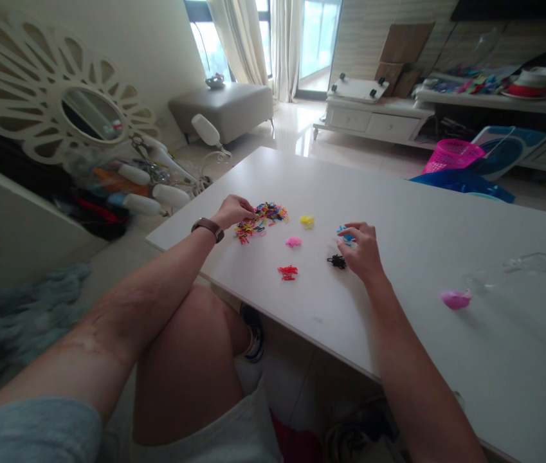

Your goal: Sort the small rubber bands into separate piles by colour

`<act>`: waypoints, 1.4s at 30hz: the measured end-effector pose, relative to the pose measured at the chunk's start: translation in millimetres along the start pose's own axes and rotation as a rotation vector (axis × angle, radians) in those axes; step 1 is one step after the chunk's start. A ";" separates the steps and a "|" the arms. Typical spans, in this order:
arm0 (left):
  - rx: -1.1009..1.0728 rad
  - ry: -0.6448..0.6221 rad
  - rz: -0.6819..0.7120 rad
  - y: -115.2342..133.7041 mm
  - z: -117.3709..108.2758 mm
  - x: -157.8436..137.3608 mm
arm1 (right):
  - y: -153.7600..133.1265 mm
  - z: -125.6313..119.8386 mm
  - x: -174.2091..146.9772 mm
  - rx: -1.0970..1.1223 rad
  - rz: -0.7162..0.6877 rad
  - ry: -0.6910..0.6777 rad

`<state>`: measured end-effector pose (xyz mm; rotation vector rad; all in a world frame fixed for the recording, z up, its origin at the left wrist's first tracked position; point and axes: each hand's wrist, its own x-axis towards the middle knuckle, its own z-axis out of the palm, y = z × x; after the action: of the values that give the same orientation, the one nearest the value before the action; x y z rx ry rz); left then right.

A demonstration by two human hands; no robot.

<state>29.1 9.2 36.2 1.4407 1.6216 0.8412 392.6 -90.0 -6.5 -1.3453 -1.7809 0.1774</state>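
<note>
In the head view, a person sits at a white table (398,206) with both hands over small coloured pieces, too small to tell whether bands or clips. Five piles of one colour each stand apart: the yellow pile (307,222), the pink pile (293,242), the red pile (287,272), the black pile (336,261) and the blue pile (348,238). The mixed heap (273,211) on the left is larger than any of them, so the work looks only partly done, with most pieces seemingly left in it. The left hand (235,211) is at the heap, its fingertips close together; whether they pinch a piece cannot be told. The right hand (362,247) is over the blue pile, near the black pile, thumb and forefinger apart. Farther right lie a pink object (456,299) and, just beside it, something clear (532,262). No brand, label or writing can be read: the band (208,229) on the left wrist shows none, and the cartons (406,42) at the back show no legible print
</note>
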 end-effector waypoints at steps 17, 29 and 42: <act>0.054 -0.004 0.043 2.4 -0.1 0.4 | -0.1 -0.4 0.7 0.006 0.001 -0.013; 0.021 -0.318 0.198 12.3 25.0 -11.9 | -5.3 1.9 0.1 0.059 -0.006 -0.059; -0.007 -0.639 0.416 61.0 98.4 -38.5 | -41.7 1.9 -6.5 0.341 -0.028 -0.365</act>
<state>146.1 -23.4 48.8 1.8356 0.8554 0.5160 361.8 -111.6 12.8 -1.0886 -1.9550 0.7167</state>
